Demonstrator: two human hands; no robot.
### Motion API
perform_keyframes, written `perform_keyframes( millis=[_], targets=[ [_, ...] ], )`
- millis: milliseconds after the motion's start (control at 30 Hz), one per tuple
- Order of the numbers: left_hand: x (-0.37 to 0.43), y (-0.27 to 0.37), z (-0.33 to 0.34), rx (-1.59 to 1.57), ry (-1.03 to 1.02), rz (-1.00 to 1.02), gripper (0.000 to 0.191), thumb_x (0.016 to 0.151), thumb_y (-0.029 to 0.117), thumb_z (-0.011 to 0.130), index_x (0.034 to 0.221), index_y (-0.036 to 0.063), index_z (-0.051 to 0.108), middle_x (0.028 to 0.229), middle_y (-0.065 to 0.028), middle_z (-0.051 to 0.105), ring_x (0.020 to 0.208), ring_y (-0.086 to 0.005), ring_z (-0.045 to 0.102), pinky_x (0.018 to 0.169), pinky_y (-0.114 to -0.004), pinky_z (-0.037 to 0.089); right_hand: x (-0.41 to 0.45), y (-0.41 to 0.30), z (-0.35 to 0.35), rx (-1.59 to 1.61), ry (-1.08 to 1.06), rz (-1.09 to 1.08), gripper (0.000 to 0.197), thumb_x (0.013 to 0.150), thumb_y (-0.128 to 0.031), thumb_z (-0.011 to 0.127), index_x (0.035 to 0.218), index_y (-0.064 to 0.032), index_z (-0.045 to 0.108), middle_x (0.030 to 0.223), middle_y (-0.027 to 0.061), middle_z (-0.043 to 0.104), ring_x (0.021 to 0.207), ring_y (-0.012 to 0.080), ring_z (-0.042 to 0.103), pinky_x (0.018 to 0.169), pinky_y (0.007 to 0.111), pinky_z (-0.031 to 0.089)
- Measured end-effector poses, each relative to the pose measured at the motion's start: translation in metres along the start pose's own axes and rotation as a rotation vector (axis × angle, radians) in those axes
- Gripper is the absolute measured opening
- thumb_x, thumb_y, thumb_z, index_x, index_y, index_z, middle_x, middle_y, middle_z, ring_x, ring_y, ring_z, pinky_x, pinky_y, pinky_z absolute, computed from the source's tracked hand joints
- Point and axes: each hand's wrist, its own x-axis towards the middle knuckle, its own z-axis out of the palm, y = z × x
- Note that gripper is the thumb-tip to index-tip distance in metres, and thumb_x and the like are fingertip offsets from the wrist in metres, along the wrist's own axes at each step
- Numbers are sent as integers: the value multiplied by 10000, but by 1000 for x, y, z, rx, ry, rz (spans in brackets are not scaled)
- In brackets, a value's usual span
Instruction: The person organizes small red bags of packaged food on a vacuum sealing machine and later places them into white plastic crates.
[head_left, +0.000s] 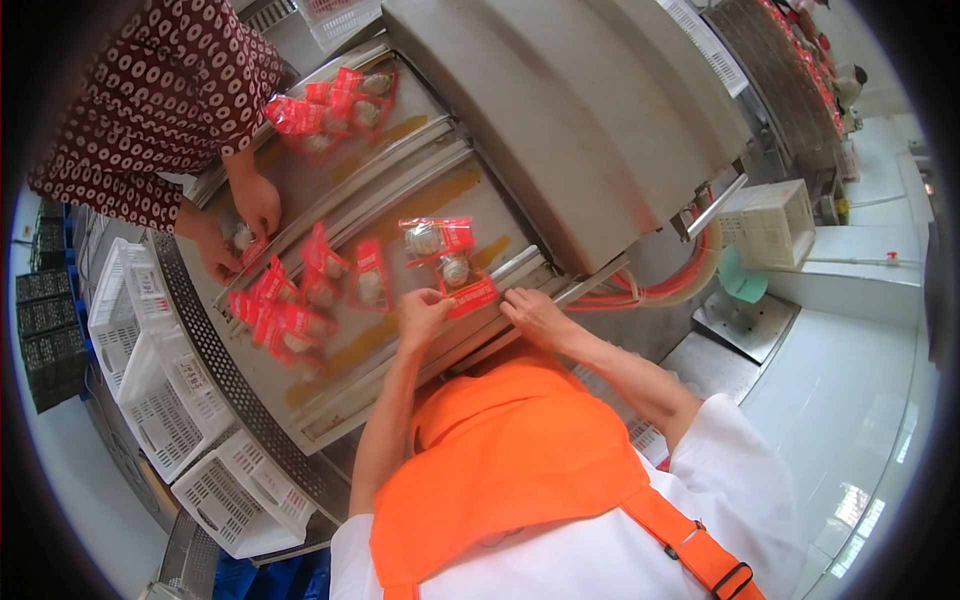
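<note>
A red and clear plastic pouch (471, 295) with a round, pale item inside lies over the front rail of the steel machine bed. My left hand (422, 319) pinches its left corner between thumb and finger. At its right corner are the bent fingertips of my right hand (536, 316). Just beyond, another pouch (437, 238) rests flat, touching or overlapping the first. A single pouch (370, 276) lies to the left, beside a loose heap of similar pouches (285, 311). The pouches bear printed writing.
A large steel lid (570, 112) stands right of the bed. Across a metal divider, another person's hands (251, 195) handle a pouch, with more pouches (337, 112) farther up. White plastic crates (169, 397) line the left side. Hoses (667, 289) run below the lid.
</note>
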Motion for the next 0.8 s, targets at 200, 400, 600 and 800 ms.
perform_keyframes(
  millis=[200,400,600,800],
  targets=[
    [4,4,-5,155,-67,-5,255,685,263,793,773,26,763,646,-56,686,616,-100,623,618,-289,498,17,7,-34,-7,-81,-99,87,809,-138,552,856,-67,569,881,79,545,860,218,564,792,329,459],
    [3,6,-5,268,-49,41,254,700,267,781,764,22,762,641,-89,686,620,-124,633,637,-300,500,37,15,-40,-70,116,-139,84,789,-114,580,853,-69,550,921,85,549,884,213,577,787,323,463],
    [6,6,-24,109,-271,-2,220,757,215,650,772,15,739,689,-200,667,643,-261,675,661,-370,519,20,-13,-8,347,227,702,266,853,-230,680,926,7,582,786,158,608,671,292,649,581,375,511],
    [20,12,-13,299,22,229,305,807,273,665,841,-26,716,693,-161,681,656,-201,682,648,-364,533,28,-32,1,1316,98,1251,345,908,-251,677,996,70,584,831,129,647,630,189,679,464,302,566]
  ],
)
